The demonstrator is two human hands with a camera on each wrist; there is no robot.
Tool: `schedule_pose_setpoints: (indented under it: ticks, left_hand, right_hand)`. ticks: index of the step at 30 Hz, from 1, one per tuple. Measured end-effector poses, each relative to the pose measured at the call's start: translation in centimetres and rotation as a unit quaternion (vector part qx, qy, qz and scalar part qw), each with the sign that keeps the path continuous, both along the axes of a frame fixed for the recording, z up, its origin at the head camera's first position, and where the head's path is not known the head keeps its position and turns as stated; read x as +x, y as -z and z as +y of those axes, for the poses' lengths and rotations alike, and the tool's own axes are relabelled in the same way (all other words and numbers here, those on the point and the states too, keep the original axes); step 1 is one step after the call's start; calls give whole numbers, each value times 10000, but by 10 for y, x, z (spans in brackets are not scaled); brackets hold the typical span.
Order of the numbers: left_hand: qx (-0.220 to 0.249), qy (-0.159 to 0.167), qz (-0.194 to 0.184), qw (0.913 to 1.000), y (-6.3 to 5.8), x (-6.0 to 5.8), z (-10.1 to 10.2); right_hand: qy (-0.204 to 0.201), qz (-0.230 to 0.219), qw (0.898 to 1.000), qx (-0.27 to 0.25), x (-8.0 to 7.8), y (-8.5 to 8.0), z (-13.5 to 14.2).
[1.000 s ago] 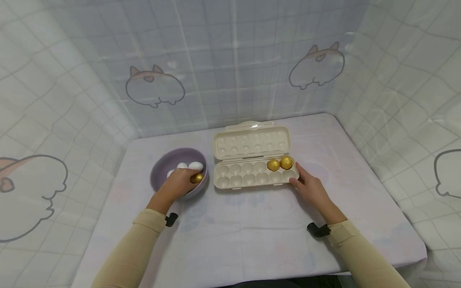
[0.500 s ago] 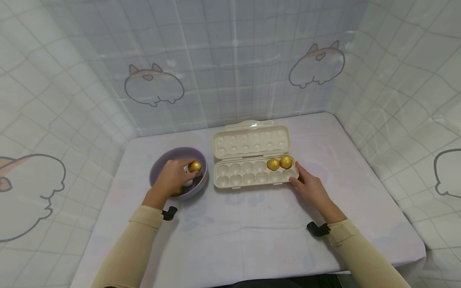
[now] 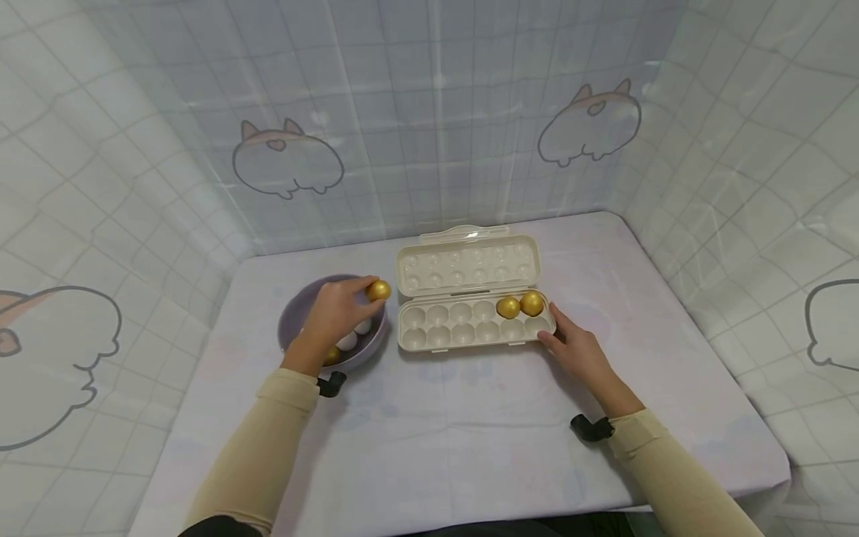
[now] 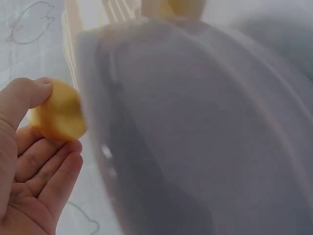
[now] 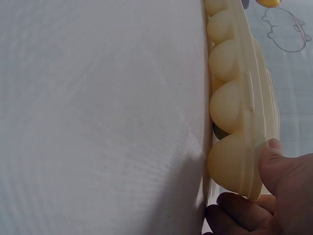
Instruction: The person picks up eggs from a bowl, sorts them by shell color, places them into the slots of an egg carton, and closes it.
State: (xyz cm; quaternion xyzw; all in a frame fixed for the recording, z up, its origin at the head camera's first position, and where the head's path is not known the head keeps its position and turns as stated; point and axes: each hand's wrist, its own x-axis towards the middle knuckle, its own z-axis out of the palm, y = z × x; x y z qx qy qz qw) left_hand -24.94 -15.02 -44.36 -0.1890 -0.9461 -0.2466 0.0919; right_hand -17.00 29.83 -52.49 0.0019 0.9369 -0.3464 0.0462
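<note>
My left hand pinches a gold egg between thumb and fingertips, over the right rim of the purple bowl. White eggs and another gold egg lie in the bowl, partly hidden by the hand. In the left wrist view the held egg shows beside the bowl wall. The cream egg carton stands open to the right, two gold eggs in its back row at the right end. My right hand grips that end, thumb on the rim, fingers below.
The carton's lid leans back on the far side. A pale cloth covers the table, and tiled-pattern curtains enclose it at the back and both sides.
My left hand has lifted the gold egg out of the bowl and carried it up and right to the rim. The right hand and carton have stayed put.
</note>
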Motion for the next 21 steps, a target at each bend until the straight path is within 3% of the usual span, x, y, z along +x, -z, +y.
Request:
schedule_pose_setpoints:
  ticks: [5, 10, 15, 21]
  left_hand:
    - [-20, 63, 110, 9999, -1, -3, 17]
    - [251, 224, 175, 9993, -1, -7, 39]
    - [442, 358, 267, 9980, 6, -12, 64]
    - [711, 453, -211, 9962, 18, -11, 93]
  right_hand:
    - [16, 3, 10000, -22, 0, 1, 0]
    - [29, 44, 10000, -24, -2, 2, 2]
    - [45, 50, 10000, 2, -1, 2, 2]
    - [50, 67, 10000, 9, 2, 3, -1]
